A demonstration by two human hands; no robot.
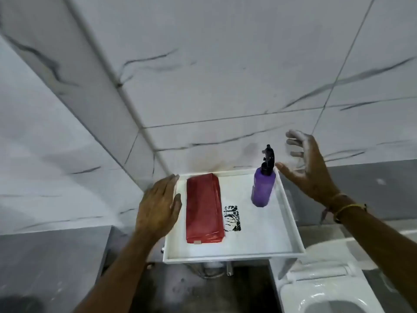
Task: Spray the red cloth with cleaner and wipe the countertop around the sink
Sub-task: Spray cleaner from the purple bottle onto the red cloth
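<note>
A folded red cloth (204, 208) lies flat on the left part of a white raised-rim tray (291, 213) set against the marble-tiled wall. A purple spray bottle (263, 187) with a black trigger head stands upright at the tray's back right. My left hand (158, 206) hovers flat over the tray's left edge, just left of the cloth, holding nothing. To the right of the bottle, my right hand (309, 163) is raised with its fingers spread and the thumb close to the bottle's neck, not gripping it.
A black printed mark (232, 218) sits on the tray between cloth and bottle. A white toilet (322, 290) stands at the lower right, below the tray. Pipes and a dark floor (203, 288) show beneath the tray. Grey lower wall panels run left and right.
</note>
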